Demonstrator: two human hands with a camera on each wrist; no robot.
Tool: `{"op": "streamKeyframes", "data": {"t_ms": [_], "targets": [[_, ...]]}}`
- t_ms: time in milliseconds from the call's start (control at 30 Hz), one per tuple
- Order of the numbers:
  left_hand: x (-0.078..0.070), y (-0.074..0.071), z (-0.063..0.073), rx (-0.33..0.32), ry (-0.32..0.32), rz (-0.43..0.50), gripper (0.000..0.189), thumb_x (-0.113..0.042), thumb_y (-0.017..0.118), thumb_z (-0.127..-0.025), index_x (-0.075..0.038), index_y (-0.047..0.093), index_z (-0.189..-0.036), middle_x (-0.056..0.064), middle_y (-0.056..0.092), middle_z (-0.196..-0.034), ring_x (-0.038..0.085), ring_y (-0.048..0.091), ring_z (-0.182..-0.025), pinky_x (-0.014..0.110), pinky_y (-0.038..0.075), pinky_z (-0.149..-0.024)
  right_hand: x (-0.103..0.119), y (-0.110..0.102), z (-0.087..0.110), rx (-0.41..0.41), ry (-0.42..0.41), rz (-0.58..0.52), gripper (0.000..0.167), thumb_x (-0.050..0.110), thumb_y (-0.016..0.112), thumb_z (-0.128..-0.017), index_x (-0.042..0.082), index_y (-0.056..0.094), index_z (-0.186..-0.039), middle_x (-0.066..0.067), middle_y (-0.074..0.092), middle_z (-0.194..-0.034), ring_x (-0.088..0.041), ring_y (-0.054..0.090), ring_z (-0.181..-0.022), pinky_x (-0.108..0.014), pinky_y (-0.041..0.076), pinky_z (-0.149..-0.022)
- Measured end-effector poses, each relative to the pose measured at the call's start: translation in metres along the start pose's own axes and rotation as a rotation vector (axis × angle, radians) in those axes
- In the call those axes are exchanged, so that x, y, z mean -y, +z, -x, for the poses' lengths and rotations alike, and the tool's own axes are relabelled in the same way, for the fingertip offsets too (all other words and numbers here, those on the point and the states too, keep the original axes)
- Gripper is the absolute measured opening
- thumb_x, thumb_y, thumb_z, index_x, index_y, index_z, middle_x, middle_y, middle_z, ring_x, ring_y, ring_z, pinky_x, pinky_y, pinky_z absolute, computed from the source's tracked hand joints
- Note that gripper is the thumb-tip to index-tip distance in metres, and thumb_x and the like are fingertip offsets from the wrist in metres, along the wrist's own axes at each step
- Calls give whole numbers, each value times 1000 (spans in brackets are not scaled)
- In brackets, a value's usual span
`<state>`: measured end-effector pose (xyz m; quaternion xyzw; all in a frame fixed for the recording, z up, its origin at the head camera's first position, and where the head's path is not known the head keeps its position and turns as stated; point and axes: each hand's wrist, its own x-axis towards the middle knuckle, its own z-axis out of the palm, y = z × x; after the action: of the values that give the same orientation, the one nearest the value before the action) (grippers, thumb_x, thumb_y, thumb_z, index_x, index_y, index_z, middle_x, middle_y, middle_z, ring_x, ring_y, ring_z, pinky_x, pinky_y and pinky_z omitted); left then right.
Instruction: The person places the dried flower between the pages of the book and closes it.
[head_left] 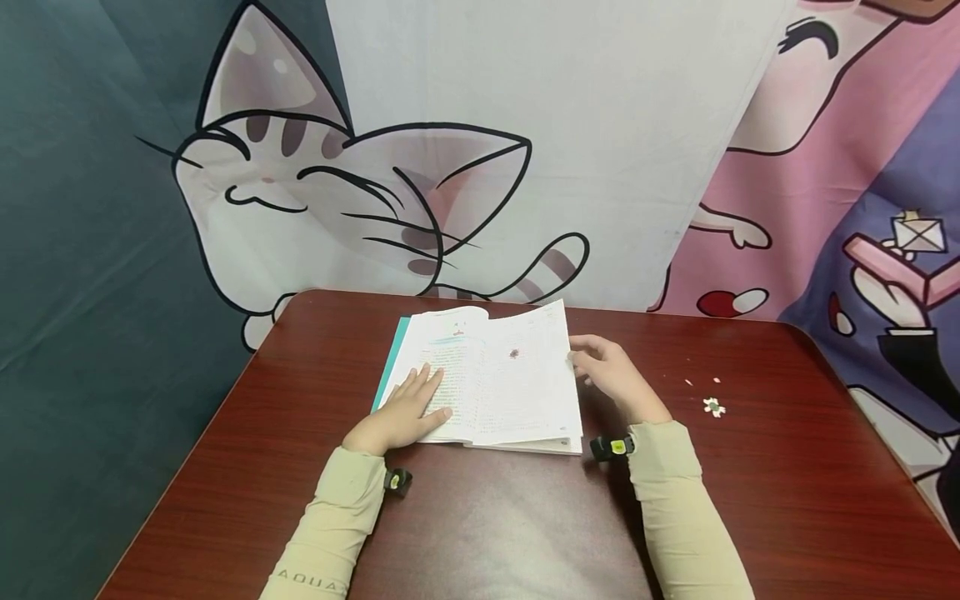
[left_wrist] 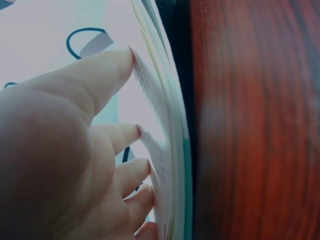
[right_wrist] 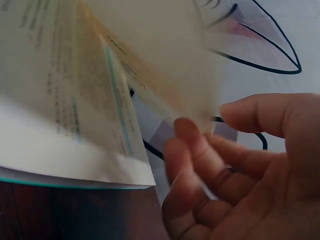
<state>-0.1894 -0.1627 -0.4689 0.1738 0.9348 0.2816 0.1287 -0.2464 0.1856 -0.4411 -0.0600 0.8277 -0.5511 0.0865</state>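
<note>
An open book point(head_left: 517, 408) with a teal cover edge lies on the table, printed text on its pages. My left hand point(head_left: 401, 417) rests flat on the left page point(head_left: 450, 333), fingers spread; in the left wrist view its fingertips touch the print. At the book's right edge, my right hand point(head_left: 611, 375) has its bent fingers against the underside of a raised right page point(right_wrist: 165, 55). The thumb stands apart from the fingers, beside the page edge. A small dark red flower-like shape point(head_left: 514, 354) shows on that page; whether it is printed or loose I cannot tell.
A white flower-like piece point(head_left: 714, 407) with a dark centre lies on the table point(head_left: 480, 533) right of the right hand, with small pale bits point(head_left: 717, 380) near it. Behind the table's far edge hangs a cloth point(head_left: 615, 167) with cartoon cats.
</note>
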Motion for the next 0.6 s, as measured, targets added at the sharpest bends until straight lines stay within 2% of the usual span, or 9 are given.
{"op": "streamKeyframes", "data": {"t_ms": [167,267,367,433,600], "targets": [[-1,-1,1,5,-6,12,73,-37,53,-104,3,25,-159,31,13,-164,50,6,-152,67,10,-118,1,0,0,3,-72,-116,35,6,55,-100,-6,61,-132,-6,68,-92,-31,66,-84,-29,53,-71],[-1,-1,1,9,-11,10,73,-37,53,-104,2,25,-159,30,13,-164,49,6,-152,66,10,-119,1,5,0,45,-116,-151,33,1,54,-99,-10,60,-129,-2,68,-90,-21,66,-80,-30,54,-70],[-1,-1,1,7,-7,8,73,-36,53,-104,2,24,-159,30,13,-164,50,6,-152,66,10,-119,0,16,0,114,-165,-144,32,-2,54,-98,-10,60,-128,-7,69,-96,-15,66,-79,-31,55,-71],[-1,-1,1,6,-2,7,73,-36,53,-104,3,24,-159,31,12,-164,50,5,-152,66,9,-119,1,25,-1,164,-189,-129,32,-1,55,-98,-9,61,-128,-13,70,-103,-15,66,-84,-31,55,-74],[0,0,1,-1,7,15,74,-37,53,-103,3,24,-159,31,12,-164,50,5,-151,66,9,-119,4,50,0,254,-236,-55,35,5,63,-95,-6,61,-128,-18,69,-115,-19,62,-104,-36,50,-92]]}}
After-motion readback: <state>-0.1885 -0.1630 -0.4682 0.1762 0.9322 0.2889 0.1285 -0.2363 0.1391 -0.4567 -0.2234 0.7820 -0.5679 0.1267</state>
